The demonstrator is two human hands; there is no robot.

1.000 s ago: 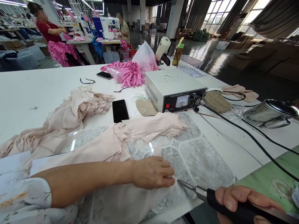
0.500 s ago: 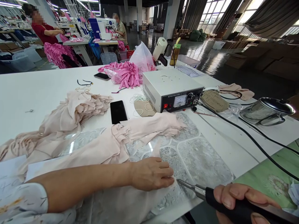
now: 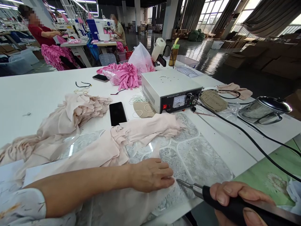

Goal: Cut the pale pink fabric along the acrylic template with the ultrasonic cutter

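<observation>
My left hand [image 3: 152, 175] lies palm down on a pale pink piece of fabric [image 3: 131, 201], fingers bent together and gripping near its right edge. My right hand [image 3: 237, 201] is wrapped round the black handle of an ultrasonic cutter [image 3: 198, 190]. The cutter's narrow metal tip points left and sits close to my left fingertips, at the fabric's edge. Under the fabric is a clear sheet over a grey stone-patterned mat [image 3: 202, 153]. Just beyond my left hand, stacked pale pink cut pieces [image 3: 150, 127] lie in a bundle.
A control box [image 3: 171, 84] with a dial stands behind, its black cable [image 3: 237, 127] running right. Nearby are a phone [image 3: 117, 113], a steel jug [image 3: 263, 110], a card template [image 3: 213, 100], pink strips [image 3: 128, 75] and another fabric pile [image 3: 68, 116]. Two people work at machines beyond.
The whole view has shifted slightly, so things appear a little further left. Both hands keep nearly the same place relative to the fabric, and the cutter's tip stays beside its edge.
</observation>
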